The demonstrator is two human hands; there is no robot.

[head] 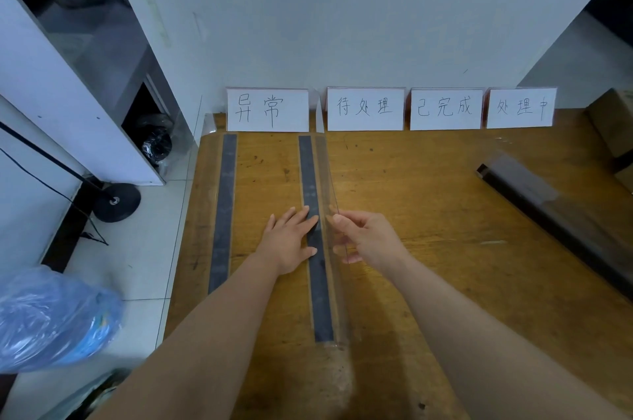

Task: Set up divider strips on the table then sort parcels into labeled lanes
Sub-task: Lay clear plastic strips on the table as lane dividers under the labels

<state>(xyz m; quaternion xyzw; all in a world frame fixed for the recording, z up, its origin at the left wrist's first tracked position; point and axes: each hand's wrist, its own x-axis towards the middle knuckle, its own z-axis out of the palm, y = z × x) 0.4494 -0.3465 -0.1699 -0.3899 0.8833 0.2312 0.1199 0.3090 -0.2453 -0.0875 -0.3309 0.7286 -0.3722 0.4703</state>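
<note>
Two divider strips lie lengthwise on the wooden table [428, 200], running toward the wall. Each is clear plastic with a dark grey band along its base. The left strip [224, 210] lies by the table's left edge. The second strip [310, 172] lies at frame centre, with a left hand [291, 241] flat on its band and a right hand [370, 238] pinching its upright clear wall. Four white handwritten label cards [365, 109] stand against the wall, upper middle.

Head-height, forward-down over near table [428, 200]
</note>
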